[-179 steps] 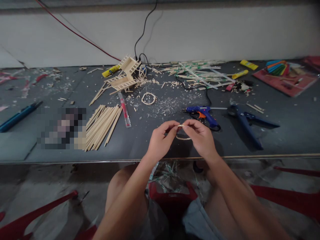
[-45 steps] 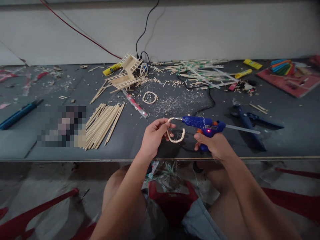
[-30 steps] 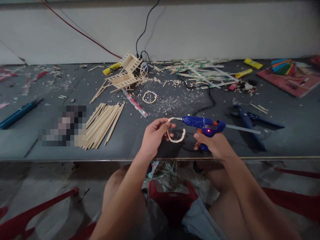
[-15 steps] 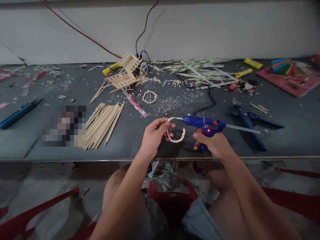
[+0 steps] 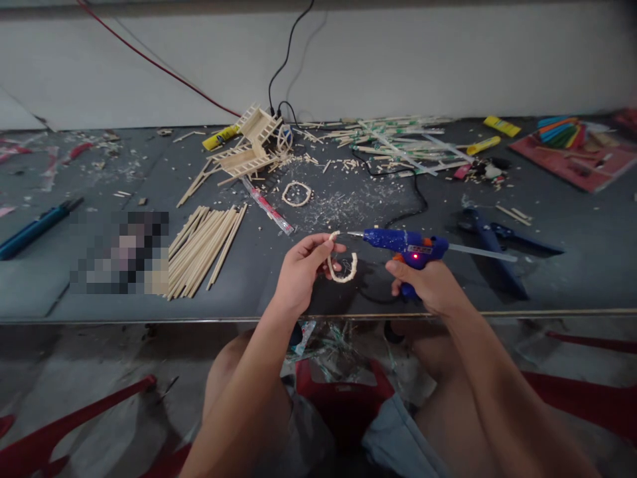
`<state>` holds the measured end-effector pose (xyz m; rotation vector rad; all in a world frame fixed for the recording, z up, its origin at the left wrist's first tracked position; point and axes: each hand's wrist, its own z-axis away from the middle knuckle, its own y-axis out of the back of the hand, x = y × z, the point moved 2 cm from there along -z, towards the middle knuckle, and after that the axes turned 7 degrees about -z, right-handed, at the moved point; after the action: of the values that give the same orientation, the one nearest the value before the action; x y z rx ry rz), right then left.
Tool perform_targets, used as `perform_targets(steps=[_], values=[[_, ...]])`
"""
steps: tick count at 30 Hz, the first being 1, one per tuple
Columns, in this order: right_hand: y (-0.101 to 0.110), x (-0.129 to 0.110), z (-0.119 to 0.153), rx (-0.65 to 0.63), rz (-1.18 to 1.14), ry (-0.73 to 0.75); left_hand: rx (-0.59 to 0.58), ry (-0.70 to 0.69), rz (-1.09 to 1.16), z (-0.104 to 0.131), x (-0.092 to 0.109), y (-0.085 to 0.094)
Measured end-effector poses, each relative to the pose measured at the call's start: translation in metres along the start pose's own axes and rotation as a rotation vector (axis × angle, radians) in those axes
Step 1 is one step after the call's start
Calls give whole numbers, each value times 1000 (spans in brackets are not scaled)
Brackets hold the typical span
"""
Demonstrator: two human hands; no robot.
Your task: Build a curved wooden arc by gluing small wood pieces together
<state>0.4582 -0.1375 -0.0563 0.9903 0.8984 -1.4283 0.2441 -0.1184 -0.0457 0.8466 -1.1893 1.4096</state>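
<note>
The grey tabletop (image 5: 253, 289) extends beneath and beyond the fingers of the left hand (image 5: 301, 269) and the right hand (image 5: 430, 282). A loose heap of green-banded sticks (image 5: 398, 146) lies well beyond the fingers, near the wall (image 5: 423, 66). A model of pale sticks (image 5: 249, 156), built with railed platforms, stands beyond and to the left of the left fingers. A red sheet (image 5: 610, 169) bearing a fan of coloured sticks (image 5: 560, 133) lies far to the right of the right fingers and beyond them. A bundle of plain sticks (image 5: 202, 255) rests to the left of the left fingers. A blue-handled tool (image 5: 497, 265) lies to the right of the right fingers.

The right fingers are wrapped about the grip of a blue glue gun (image 5: 393, 240), its red light lit; a translucent rod (image 5: 480, 251) projects from its rear, and its nozzle points toward the left fingers. The left fingers pinch an open ring (image 5: 343, 279) of pale segments near one end, close to the nozzle but apart from it; the ring's gap faces the right hand. A closed ring (image 5: 283, 195) lies flat just beyond the left fingers. Smallest of all, pale stick clippings (image 5: 343, 166) are scattered farther beyond the fingers.
</note>
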Motion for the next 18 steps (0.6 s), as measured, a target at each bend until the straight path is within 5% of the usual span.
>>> perform_targets(steps=[7, 11, 14, 18], values=[[11, -6, -23, -142, -167, -4, 96, -39, 29, 0, 13, 20], [27, -13, -32, -108, -219, 1, 130, -38, 8, 1, 18, 31], [47, -16, -41, 142, -251, 84, 149, -30, -29, 3, 19, 38], [61, -26, -46, 603, -232, 400, 120, -21, -119, 6, 18, 43]])
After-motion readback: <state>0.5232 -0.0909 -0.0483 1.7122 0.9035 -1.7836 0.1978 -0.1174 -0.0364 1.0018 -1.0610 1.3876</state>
